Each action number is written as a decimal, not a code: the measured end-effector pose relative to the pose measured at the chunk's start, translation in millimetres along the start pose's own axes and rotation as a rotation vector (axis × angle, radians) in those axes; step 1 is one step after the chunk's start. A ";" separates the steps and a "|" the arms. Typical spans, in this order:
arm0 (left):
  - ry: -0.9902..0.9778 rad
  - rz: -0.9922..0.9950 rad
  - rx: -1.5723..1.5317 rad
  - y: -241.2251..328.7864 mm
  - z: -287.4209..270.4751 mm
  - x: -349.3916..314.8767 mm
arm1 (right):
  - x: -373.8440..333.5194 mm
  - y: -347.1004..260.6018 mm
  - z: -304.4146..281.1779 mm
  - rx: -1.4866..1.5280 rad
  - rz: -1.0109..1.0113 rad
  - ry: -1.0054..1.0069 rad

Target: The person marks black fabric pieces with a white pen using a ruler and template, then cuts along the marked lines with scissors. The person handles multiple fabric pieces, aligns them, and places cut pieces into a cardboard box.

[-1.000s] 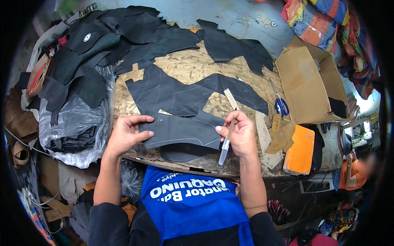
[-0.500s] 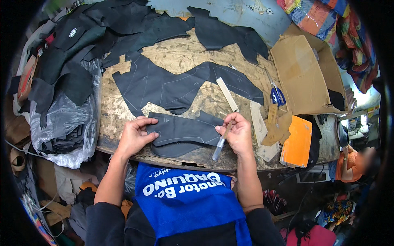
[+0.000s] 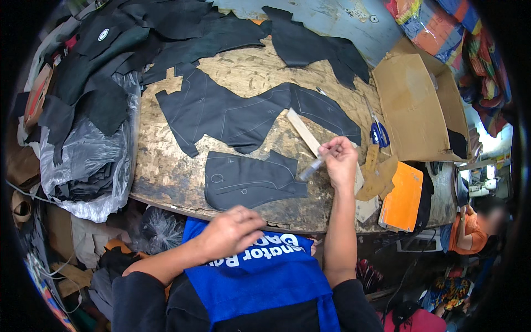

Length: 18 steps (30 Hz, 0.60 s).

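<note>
In my right hand (image 3: 340, 160), over the right side of the table, the fingers are pinched round a slim pen-like tool (image 3: 312, 168) with a translucent greyish end; motion blurs it. The tool points down and left at a black leather piece (image 3: 254, 180). White outlines and small circles are drawn on this piece, which lies flat at the table's front edge. My left hand (image 3: 232, 229), apart from the leather, hovers over my blue apron (image 3: 260, 276) with its fingers loosely stretched and nothing visible in them. A pale flat strip (image 3: 303, 131) lies by my right hand.
Larger marked black leather pieces (image 3: 238, 119) lie farther back on the worn wooden table (image 3: 166, 166). Blue-handled scissors (image 3: 379, 134), brown templates (image 3: 377, 180), an orange pad (image 3: 402, 196) and a cardboard box (image 3: 412, 105) are at right. A plastic bag (image 3: 91, 166) with black scraps stands left.
My left hand has let go of the leather piece and moved right and toward my body. My right hand has lifted off it, up and right, with the tool. The leather now lies flatter.
</note>
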<state>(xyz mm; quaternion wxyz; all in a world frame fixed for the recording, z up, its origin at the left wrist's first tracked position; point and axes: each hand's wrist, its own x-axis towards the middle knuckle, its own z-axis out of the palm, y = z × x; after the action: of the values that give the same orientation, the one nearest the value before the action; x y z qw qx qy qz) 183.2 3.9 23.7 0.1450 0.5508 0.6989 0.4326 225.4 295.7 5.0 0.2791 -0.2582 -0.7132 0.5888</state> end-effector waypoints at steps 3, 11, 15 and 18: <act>-0.041 0.091 -0.027 1.6 11.6 7.0 | -12.5 -7.0 -0.1 0.328 0.042 -0.194; -0.133 0.029 0.289 -9.9 32.8 30.9 | -30.2 -6.0 30.4 0.145 0.216 -0.466; -0.229 -0.068 0.374 -16.3 38.8 32.3 | -33.3 -7.0 36.9 0.014 0.208 -0.474; -0.255 -0.074 0.424 -18.4 40.5 31.7 | -33.9 -9.4 39.0 -0.036 0.176 -0.454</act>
<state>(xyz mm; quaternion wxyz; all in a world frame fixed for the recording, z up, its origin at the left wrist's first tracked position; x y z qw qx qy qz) 187.8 50.0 -5.3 0.1289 0.5930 0.7699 0.1976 221.7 243.3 5.1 0.0546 -0.1854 -0.7427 0.6411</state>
